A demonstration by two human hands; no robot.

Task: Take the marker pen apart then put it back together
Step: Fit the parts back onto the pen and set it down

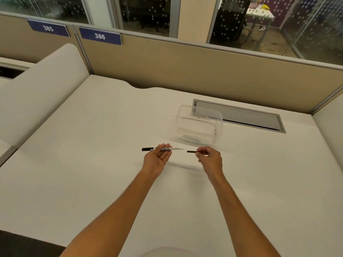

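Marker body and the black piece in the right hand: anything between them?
Nothing; head view shows only bare desk between marker body and black piece.

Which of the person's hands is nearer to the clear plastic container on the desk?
Right. The right hand, pinching a small dark pen part, sits just in front of the clear plastic container. The left hand, holding the marker barrel, lies farther to the container's left.
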